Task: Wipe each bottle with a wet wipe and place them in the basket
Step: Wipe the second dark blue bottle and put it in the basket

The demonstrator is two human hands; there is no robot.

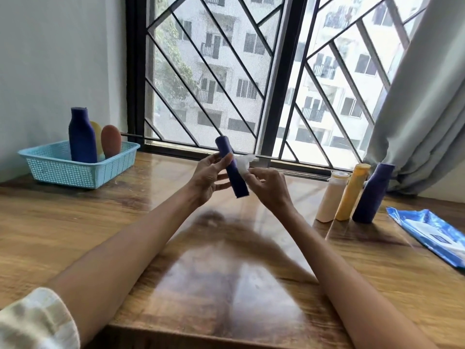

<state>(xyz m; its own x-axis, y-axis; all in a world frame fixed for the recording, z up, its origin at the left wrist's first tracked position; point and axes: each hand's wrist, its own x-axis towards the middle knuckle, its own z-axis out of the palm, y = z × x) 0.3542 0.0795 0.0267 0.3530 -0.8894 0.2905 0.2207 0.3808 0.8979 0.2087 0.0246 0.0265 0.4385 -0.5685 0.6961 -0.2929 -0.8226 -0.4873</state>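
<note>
Blue and slim, the bottle (pixel 232 170) being cleaned is held up above the wooden counter (pixel 141 222), tilted so its top leans away toward the window (pixel 251 71). The left hand (pixel 208 177) grips it from the left side, fingers (pixel 222 161) curled round its middle and thumb up near the upper part. The right hand (pixel 268 183) pinches a crumpled white wet wipe (pixel 243 163) and presses it against the bottle's right side, just beside the left hand's fingertips.

At the far left of the counter, against the wall, sits a light blue basket (pixel 75 172). Three bottles stand upright in it: a tall dark blue bottle (pixel 82 136) in front, a yellow bottle (pixel 97 136) mostly hidden behind it, and a reddish-brown bottle (pixel 111 141) to the right of that.

On the right, near the grey curtain (pixel 422 109), three more bottles stand close together in a row, well apart from the basket: a cream bottle (pixel 331 196), an orange-yellow bottle (pixel 351 192) touching or nearly touching it, and a dark blue one (pixel 372 193) nearest the curtain. Just to their right, a blue pack of wipes (pixel 432 235) lies flat at the counter's edge, partly cut off by the frame. A pale sleeve (pixel 32 321) shows at the lower left on the left arm.
</note>
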